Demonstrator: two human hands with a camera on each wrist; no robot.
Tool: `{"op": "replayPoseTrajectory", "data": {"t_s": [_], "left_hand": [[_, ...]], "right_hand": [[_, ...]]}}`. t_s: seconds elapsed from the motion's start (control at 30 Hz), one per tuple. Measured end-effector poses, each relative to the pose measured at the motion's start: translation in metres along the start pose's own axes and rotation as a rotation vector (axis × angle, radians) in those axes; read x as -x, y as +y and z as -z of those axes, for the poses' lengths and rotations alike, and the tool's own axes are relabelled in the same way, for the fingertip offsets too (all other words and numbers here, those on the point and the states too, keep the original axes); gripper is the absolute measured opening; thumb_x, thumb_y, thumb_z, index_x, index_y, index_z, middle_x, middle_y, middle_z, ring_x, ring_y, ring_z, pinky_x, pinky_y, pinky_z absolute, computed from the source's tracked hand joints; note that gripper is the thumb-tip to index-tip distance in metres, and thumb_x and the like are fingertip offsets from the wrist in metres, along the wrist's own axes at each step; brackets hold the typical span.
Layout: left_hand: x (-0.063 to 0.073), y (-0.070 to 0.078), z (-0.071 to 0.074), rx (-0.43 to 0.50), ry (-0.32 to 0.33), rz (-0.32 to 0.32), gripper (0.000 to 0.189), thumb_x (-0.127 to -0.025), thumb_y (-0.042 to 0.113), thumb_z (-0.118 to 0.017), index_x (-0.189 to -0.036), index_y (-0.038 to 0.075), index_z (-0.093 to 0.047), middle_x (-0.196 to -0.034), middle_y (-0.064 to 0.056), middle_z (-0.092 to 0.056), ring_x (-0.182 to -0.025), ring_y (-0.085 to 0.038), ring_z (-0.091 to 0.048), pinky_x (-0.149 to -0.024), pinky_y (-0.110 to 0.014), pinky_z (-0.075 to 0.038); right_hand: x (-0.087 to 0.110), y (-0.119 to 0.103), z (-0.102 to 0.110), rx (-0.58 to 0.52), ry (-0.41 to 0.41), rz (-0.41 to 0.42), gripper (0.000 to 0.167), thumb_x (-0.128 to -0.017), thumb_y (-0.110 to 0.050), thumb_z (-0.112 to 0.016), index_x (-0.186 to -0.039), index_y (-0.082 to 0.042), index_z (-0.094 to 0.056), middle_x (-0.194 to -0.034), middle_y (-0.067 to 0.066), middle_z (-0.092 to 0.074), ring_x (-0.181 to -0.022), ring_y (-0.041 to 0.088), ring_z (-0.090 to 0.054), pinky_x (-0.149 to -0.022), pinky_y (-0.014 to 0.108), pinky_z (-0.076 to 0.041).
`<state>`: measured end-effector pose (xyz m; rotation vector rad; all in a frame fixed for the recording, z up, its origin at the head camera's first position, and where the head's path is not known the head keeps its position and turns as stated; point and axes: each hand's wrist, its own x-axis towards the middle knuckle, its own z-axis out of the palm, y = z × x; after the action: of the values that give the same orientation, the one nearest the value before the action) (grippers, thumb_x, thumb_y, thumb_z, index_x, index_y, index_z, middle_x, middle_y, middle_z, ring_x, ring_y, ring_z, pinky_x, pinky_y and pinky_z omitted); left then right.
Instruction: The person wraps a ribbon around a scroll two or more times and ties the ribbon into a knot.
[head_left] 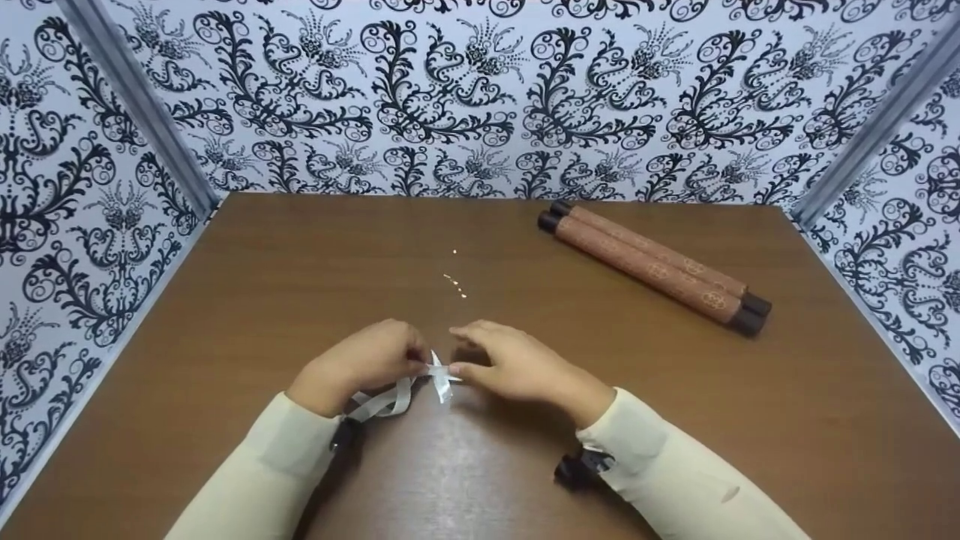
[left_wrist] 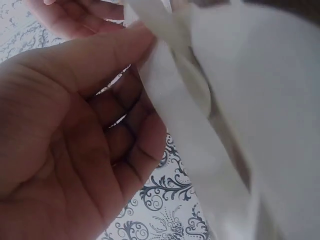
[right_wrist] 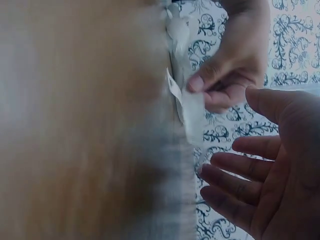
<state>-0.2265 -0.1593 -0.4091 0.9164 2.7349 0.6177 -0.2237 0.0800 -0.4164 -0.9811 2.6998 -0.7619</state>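
Observation:
A glossy white ribbon [head_left: 442, 388] is folded or crossed over itself in front of the person, with a loose looped length [head_left: 386, 403] trailing beneath the left wrist. The left hand [head_left: 367, 356] pinches it between thumb and fingers. In the left wrist view, the ribbon [left_wrist: 180, 115] runs down from that pinch, large and close to the camera. The right hand [head_left: 525, 367] is just to the right, thumb tip by the ribbon's crossed end. From the right wrist view, the right hand [right_wrist: 275, 165] has its fingers spread and extended, apart from the ribbon [right_wrist: 197, 117].
Two brown patterned rolls [head_left: 652, 262] with dark ends lie side by side at the back right of the wooden table [head_left: 300, 255]. Several tiny white bits [head_left: 455, 283] are scattered beyond the hands. Patterned walls [head_left: 480, 97] enclose the back and sides.

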Motion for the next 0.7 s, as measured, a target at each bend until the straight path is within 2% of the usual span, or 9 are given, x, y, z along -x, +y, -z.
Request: {"op": "replayPoseTrajectory", "data": {"t_s": [0.17, 0.3, 0.37, 0.47, 0.57, 0.7], "left_hand": [[-0.002, 0.009, 0.000, 0.018, 0.040, -0.033, 0.009, -0.093, 0.010, -0.072, -0.088, 0.014, -0.079, -0.084, 0.006, -0.074, -0.073, -0.007, -0.058, -0.071, -0.030, -0.050], [-0.002, 0.017, -0.001, 0.030, 0.051, 0.007, 0.007, -0.097, 0.017, -0.072, -0.092, 0.019, -0.076, -0.082, 0.010, -0.071, -0.069, -0.006, -0.053, -0.068, -0.029, -0.047], [-0.003, 0.020, -0.002, 0.049, 0.055, 0.019, 0.008, -0.098, 0.021, -0.072, -0.090, 0.020, -0.074, -0.079, 0.011, -0.069, -0.066, -0.005, -0.051, -0.065, -0.027, -0.044], [-0.005, 0.022, -0.004, 0.094, 0.062, -0.001, 0.010, -0.098, 0.020, -0.072, -0.088, 0.017, -0.073, -0.074, 0.010, -0.064, -0.066, -0.005, -0.049, -0.063, -0.024, -0.042], [-0.007, 0.023, -0.007, 0.151, 0.062, -0.026, 0.013, -0.099, 0.017, -0.070, -0.087, 0.013, -0.072, -0.072, 0.009, -0.060, -0.066, -0.005, -0.050, -0.062, -0.022, -0.042], [-0.008, 0.022, -0.008, 0.183, 0.058, -0.023, 0.017, -0.100, 0.021, -0.069, -0.086, 0.012, -0.072, -0.073, 0.010, -0.059, -0.068, -0.006, -0.049, -0.064, -0.023, -0.042]], "right_hand": [[0.000, -0.003, -0.007, -0.028, -0.014, 0.022, 0.053, -0.102, -0.041, -0.065, -0.144, -0.009, -0.060, -0.138, 0.008, -0.067, -0.130, 0.026, -0.061, -0.113, 0.045, -0.047], [-0.002, -0.002, -0.012, -0.038, -0.005, 0.033, 0.036, -0.103, -0.034, -0.064, -0.132, -0.013, -0.069, -0.126, 0.003, -0.074, -0.120, 0.022, -0.067, -0.106, 0.044, -0.052], [-0.002, -0.001, -0.013, -0.036, 0.009, 0.039, 0.028, -0.104, -0.031, -0.063, -0.124, -0.014, -0.072, -0.116, -0.001, -0.076, -0.111, 0.017, -0.070, -0.100, 0.041, -0.055], [-0.001, 0.000, -0.012, -0.027, 0.033, 0.038, 0.018, -0.104, -0.026, -0.063, -0.109, -0.014, -0.075, -0.095, -0.004, -0.076, -0.089, 0.013, -0.069, -0.085, 0.037, -0.057], [0.000, 0.000, -0.010, -0.026, 0.034, 0.023, 0.019, -0.105, -0.025, -0.062, -0.096, -0.013, -0.073, -0.077, -0.006, -0.068, -0.072, 0.008, -0.060, -0.072, 0.031, -0.052], [0.002, 0.001, -0.005, -0.075, 0.013, 0.005, 0.022, -0.105, -0.026, -0.062, -0.093, -0.011, -0.072, -0.074, -0.002, -0.067, -0.066, 0.005, -0.055, -0.067, 0.028, -0.049]]}}
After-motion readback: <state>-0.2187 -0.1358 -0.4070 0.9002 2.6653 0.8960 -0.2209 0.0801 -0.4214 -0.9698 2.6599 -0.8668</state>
